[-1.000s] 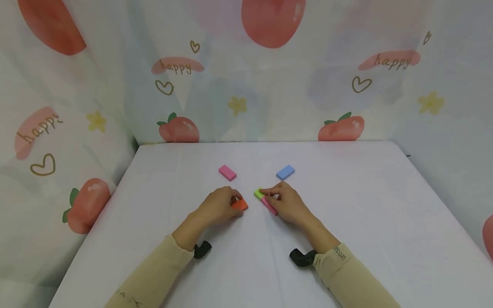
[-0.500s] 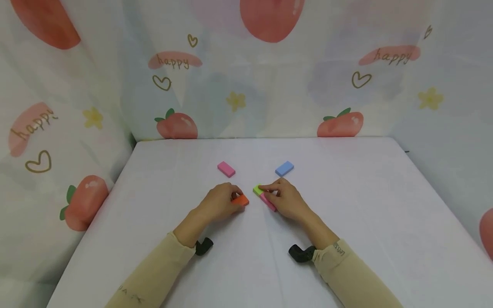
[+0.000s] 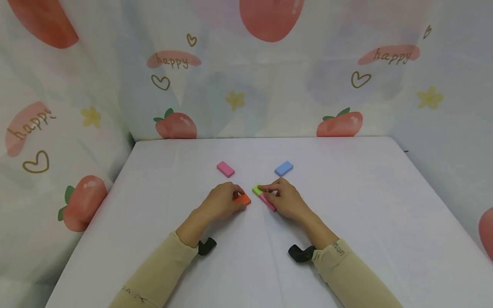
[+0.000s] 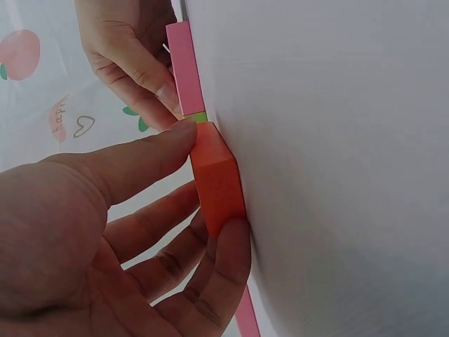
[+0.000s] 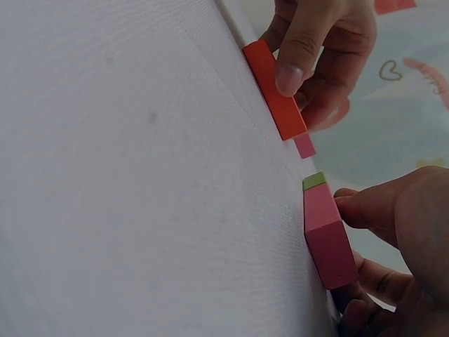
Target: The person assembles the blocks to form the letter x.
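Note:
In the head view my left hand (image 3: 221, 201) holds an orange rectangular block (image 3: 243, 199) between thumb and curled fingers, low at the white tabletop. Across a small gap, my right hand (image 3: 286, 201) pinches a pink block (image 3: 268, 203) and a green block (image 3: 257, 189) lying end to end. Its index finger reaches the green end and its thumb lies by the pink one. Whether these two are joined I cannot tell. The left wrist view shows the thumb at one end of the orange block (image 4: 219, 182) and fingers at the other. Fingers partly hide both held pieces.
Farther back lie another pink block (image 3: 225, 169), on the left, and a blue block (image 3: 283, 168), on the right, both slanted. White cloth covers the table (image 3: 366, 205). Printed curtains (image 3: 250, 85) stand behind it and at both sides.
My left hand has slid slightly right with the orange block, narrowing the gap to the green and pink blocks. The right hand stays in place. The head view has shifted a little.

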Motion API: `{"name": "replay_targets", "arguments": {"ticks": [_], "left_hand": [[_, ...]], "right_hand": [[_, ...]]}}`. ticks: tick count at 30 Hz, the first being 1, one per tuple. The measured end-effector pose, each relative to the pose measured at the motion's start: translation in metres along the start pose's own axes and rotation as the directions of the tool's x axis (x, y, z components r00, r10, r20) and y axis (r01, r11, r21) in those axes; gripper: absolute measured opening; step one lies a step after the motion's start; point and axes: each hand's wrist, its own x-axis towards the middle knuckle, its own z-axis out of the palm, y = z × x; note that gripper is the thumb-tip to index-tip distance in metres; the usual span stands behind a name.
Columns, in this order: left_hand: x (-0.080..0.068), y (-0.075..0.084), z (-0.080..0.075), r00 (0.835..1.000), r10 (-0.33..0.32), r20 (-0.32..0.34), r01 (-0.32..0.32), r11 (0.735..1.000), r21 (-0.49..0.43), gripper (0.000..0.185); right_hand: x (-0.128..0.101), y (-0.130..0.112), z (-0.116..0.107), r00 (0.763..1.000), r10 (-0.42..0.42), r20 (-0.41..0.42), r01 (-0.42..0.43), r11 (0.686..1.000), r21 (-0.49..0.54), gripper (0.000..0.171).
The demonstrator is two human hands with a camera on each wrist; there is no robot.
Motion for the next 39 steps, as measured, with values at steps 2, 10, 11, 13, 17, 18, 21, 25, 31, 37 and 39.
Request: {"name": "replay_targets", "arguments": {"ticks": [2, 10, 11, 13, 17, 18, 21, 25, 31, 37, 39], "left_hand": [[0.000, 0.002, 0.000, 1.000, 0.002, -0.001, -0.002, 1.000, -0.005, 0.037], [0.002, 0.009, 0.000, 1.000, -0.008, -0.001, 0.008, 1.000, -0.009, 0.039], [0.002, 0.010, 0.000, 1.000, -0.008, -0.001, 0.008, 1.000, -0.011, 0.040], [0.002, 0.011, 0.001, 1.000, -0.008, 0.000, 0.008, 1.000, -0.017, 0.041], [0.004, 0.015, 0.002, 1.000, -0.016, 0.005, 0.016, 1.000, -0.017, 0.043], [0.004, 0.016, 0.003, 1.000, -0.018, 0.005, 0.018, 1.000, -0.017, 0.044], [0.006, 0.017, 0.007, 1.000, -0.022, 0.003, 0.022, 1.000, -0.011, 0.045], [0.007, 0.021, 0.013, 1.000, -0.011, 0.000, 0.011, 1.000, -0.025, 0.044], [0.007, 0.025, 0.014, 1.000, -0.008, -0.024, 0.007, 0.999, -0.042, 0.041], [0.011, 0.024, 0.010, 0.997, -0.048, -0.054, 0.046, 0.998, -0.045, 0.039], [0.011, 0.023, 0.009, 0.997, -0.060, -0.058, 0.057, 0.997, -0.043, 0.039]], "right_hand": [[0.000, 0.000, -0.001, 1.000, 0.003, -0.001, -0.003, 1.000, 0.002, 0.027], [-0.002, -0.001, -0.002, 1.000, 0.007, -0.002, -0.007, 1.000, 0.007, 0.027], [-0.002, -0.001, -0.003, 1.000, 0.007, -0.002, -0.007, 1.000, 0.005, 0.027], [-0.003, -0.001, -0.003, 1.000, 0.009, -0.001, -0.009, 1.000, 0.004, 0.027], [-0.004, -0.001, -0.004, 1.000, 0.014, 0.000, -0.014, 1.000, 0.004, 0.028], [-0.005, -0.001, -0.004, 1.000, 0.014, 0.000, -0.014, 1.000, 0.006, 0.028], [-0.007, 0.000, -0.004, 1.000, 0.016, 0.001, -0.016, 1.000, 0.010, 0.028], [-0.011, 0.004, -0.004, 1.000, 0.026, 0.001, -0.027, 1.000, 0.011, 0.028], [-0.012, 0.006, -0.003, 1.000, 0.015, -0.010, -0.015, 1.000, 0.021, 0.028], [-0.005, -0.001, -0.004, 1.000, -0.009, -0.005, 0.009, 1.000, 0.015, 0.028], [-0.003, -0.002, -0.003, 1.000, -0.015, 0.004, 0.015, 1.000, 0.017, 0.028]]}}
